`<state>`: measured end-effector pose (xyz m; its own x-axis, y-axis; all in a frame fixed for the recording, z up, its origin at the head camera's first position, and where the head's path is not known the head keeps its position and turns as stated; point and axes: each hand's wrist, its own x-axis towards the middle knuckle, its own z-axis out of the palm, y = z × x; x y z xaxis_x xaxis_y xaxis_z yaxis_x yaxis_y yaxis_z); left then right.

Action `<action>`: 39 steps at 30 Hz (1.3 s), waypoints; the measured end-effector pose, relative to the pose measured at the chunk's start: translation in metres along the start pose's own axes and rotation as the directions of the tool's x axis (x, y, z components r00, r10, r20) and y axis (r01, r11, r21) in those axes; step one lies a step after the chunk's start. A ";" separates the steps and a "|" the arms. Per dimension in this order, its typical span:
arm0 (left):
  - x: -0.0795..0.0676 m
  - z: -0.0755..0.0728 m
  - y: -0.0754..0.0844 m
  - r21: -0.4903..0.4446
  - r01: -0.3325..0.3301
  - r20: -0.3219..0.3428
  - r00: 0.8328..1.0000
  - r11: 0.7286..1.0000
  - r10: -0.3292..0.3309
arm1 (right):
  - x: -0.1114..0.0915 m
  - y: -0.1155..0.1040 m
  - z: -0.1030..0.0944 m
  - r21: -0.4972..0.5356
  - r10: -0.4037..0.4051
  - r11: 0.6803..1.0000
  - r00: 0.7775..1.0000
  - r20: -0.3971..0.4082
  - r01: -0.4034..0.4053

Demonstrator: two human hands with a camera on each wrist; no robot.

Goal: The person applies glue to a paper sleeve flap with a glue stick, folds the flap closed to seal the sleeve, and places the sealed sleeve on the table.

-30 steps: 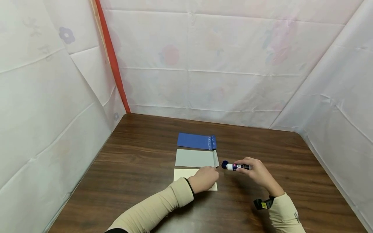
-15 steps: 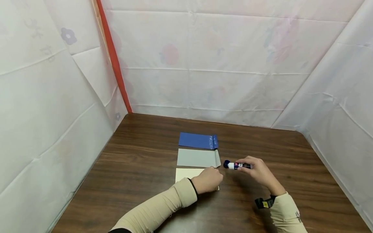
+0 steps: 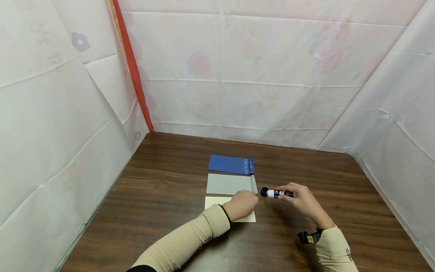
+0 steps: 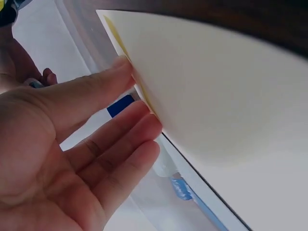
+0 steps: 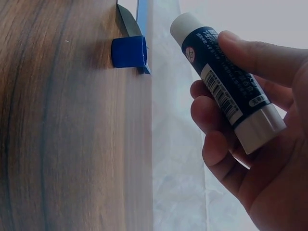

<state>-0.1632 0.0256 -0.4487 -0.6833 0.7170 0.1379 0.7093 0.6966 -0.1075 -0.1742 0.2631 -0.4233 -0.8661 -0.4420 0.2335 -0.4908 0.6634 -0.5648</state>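
My left hand [image 3: 240, 206] is over the right end of a cream sheet of paper [image 3: 213, 201]. In the left wrist view its thumb and fingers pinch the edge of that sheet [image 4: 207, 91], where a yellowish strip runs along the border. Held in my right hand [image 3: 302, 200] is a glue stick [image 5: 226, 79] with a white collar and dark blue label, its uncovered end pointing left. A blue cap [image 5: 129, 52] lies on the table just left of the glue stick. Beyond the cream sheet lie a pale grey sheet [image 3: 228, 184] and a blue sheet [image 3: 225, 163], their right ends folded.
The brown wooden table [image 3: 163, 211] has white patterned sheeting [image 3: 272, 75] hanging behind and on both sides. A red strip [image 3: 134, 71] runs down the back left corner. Whitish glue marks show beside the blue sheet's fold.
My left hand moves slightly right, then a little away toward the grey sheet, baring more of the cream sheet's near right corner. The right hand keeps holding the glue stick in nearly the same place.
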 end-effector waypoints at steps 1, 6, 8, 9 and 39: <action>0.000 0.000 0.001 0.009 0.002 -0.005 1.000 1.000 -0.001 | 0.000 0.000 0.000 0.001 0.001 1.000 1.000 -0.001 -0.001; -0.004 -0.002 0.008 0.048 0.024 0.011 1.000 0.999 -0.025 | 0.001 0.000 0.000 -0.009 0.016 1.000 1.000 0.008 -0.016; -0.006 -0.003 0.011 0.059 0.020 0.023 1.000 0.998 -0.021 | 0.001 -0.001 -0.001 -0.011 0.017 1.000 1.000 0.010 -0.017; -0.007 -0.004 0.013 0.061 0.016 0.030 0.999 0.998 -0.018 | 0.001 -0.001 -0.001 -0.010 0.017 1.000 1.000 0.009 -0.017; 0.000 -0.003 -0.001 -0.047 -0.011 0.095 0.995 0.999 0.015 | -0.001 -0.001 0.005 0.013 0.020 1.000 1.000 0.005 -0.020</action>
<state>-0.1634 0.0251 -0.4453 -0.6857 0.7267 0.0418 0.7241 0.6868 -0.0625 -0.1721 0.2602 -0.4268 -0.8751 -0.4318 0.2185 -0.4724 0.6639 -0.5797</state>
